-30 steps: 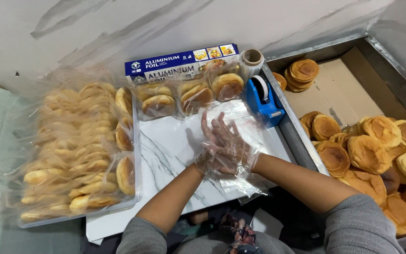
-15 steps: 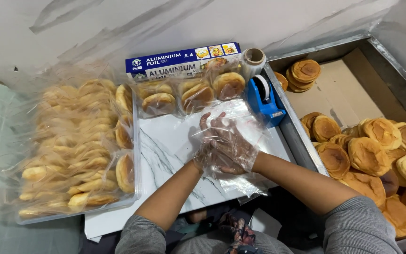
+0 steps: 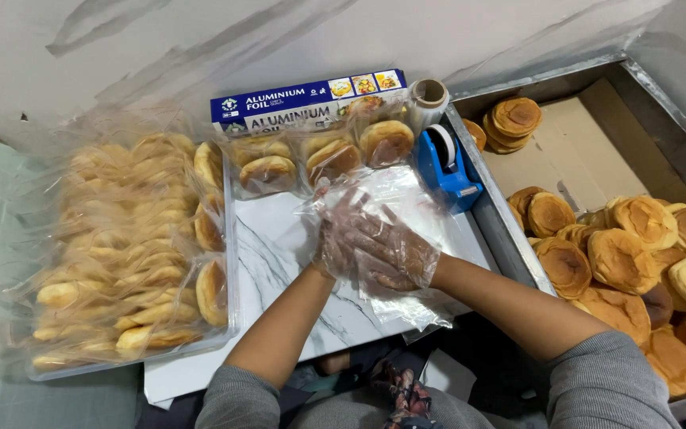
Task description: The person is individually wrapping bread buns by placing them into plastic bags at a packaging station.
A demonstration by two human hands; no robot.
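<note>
A sheet of clear plastic film (image 3: 395,191) lies crumpled over the middle of the white marble-patterned worktop (image 3: 279,246), and both hands are at work in it. The left hand (image 3: 339,238) and the right hand (image 3: 395,254) each wear a thin see-through glove and meet over the film, touching one another, the right laid partly across the left. The fingers (image 3: 359,218) are bent and half closed around folds of the film; through the crinkled plastic I cannot tell how firm the hold is, or whether anything lies inside the film.

Just behind the hands, three wrapped packs of buns (image 3: 327,155) sit in a row along the back of the worktop. Behind them lies a long blue box of foil (image 3: 307,99), with a roll of clear tape or film (image 3: 429,95) standing at its right end. A blue tape dispenser (image 3: 446,163) stands just right of the film, by the worktop's edge.

To the left, a tray (image 3: 121,361) carries a big heap of bagged buns (image 3: 121,246). To the right, a metal tray (image 3: 494,214) lined with brown cardboard (image 3: 573,151) holds many loose golden buns (image 3: 637,254), plus a small stack (image 3: 514,119) near its far end
</note>
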